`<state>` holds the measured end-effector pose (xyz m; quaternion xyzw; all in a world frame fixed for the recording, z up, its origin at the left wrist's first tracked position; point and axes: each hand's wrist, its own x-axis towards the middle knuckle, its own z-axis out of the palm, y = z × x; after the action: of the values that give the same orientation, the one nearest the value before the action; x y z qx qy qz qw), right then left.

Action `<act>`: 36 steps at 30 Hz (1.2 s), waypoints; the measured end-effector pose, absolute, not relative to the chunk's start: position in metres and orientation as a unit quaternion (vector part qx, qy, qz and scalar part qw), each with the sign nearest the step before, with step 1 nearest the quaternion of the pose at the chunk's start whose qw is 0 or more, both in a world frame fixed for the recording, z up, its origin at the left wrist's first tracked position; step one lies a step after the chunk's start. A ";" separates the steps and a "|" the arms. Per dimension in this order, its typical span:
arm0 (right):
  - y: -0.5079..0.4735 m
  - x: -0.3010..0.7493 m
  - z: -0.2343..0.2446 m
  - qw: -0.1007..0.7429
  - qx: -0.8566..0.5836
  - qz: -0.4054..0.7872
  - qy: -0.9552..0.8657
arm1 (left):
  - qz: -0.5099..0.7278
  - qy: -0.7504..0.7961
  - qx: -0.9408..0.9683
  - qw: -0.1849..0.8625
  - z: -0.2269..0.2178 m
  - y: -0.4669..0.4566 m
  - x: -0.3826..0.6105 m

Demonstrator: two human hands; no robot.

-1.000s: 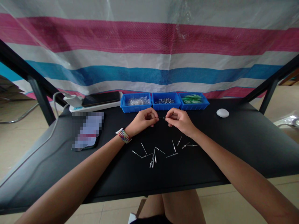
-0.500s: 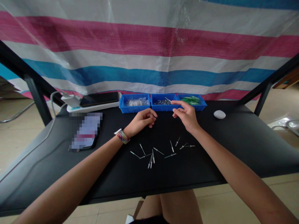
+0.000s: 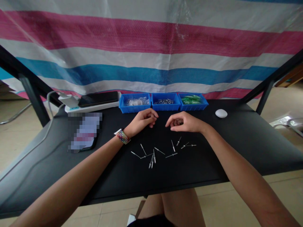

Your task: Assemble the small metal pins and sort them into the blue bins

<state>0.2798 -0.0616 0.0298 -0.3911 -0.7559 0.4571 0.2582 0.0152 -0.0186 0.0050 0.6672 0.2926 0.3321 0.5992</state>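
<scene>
My left hand (image 3: pixel 144 121) rests on the black table just before the left blue bin, its fingers loosely curved and nothing visible in them. To its right, my right hand (image 3: pixel 184 122) hovers low over the table with fingers bent and thumb apart; I see nothing held. Several silver blind rivets (image 3: pixel 173 146) lie scattered on the table nearer to me, below both hands. More rivets (image 3: pixel 165 101) fill the middle blue bin (image 3: pixel 165 107), which stands behind the gap between the hands.
The left blue bin (image 3: pixel 133 109) holds clear plastic bags (image 3: pixel 138 101); the right one holds green packets (image 3: pixel 191 99). A white mouse-like object (image 3: pixel 221 113) sits at right. At left are a phone (image 3: pixel 86 132), a power strip (image 3: pixel 94 106) with another phone (image 3: pixel 98 99), and a cable (image 3: pixel 48 126).
My right hand has drawn back from the middle bin, down towards the table, and its extended index finger has curled in. The left hand stays in place. The view has shifted slightly.
</scene>
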 end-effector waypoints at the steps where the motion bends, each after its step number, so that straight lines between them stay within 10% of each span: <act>1: -0.064 0.281 0.033 0.211 -0.376 0.444 -0.785 | 0.332 0.293 0.668 0.598 0.005 -0.019 0.015; 18: -0.077 0.267 0.034 0.116 -0.380 0.333 -0.855 | 0.324 0.297 0.685 0.581 0.003 -0.018 0.015; 36: -0.068 0.240 0.011 0.428 -0.444 0.504 -0.605 | 0.345 0.268 0.693 0.573 0.002 -0.021 0.019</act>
<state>0.2400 -0.0683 0.0110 -0.4444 -0.6050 0.5036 0.4277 0.0192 -0.0211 0.0019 0.6933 0.2685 0.3446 0.5732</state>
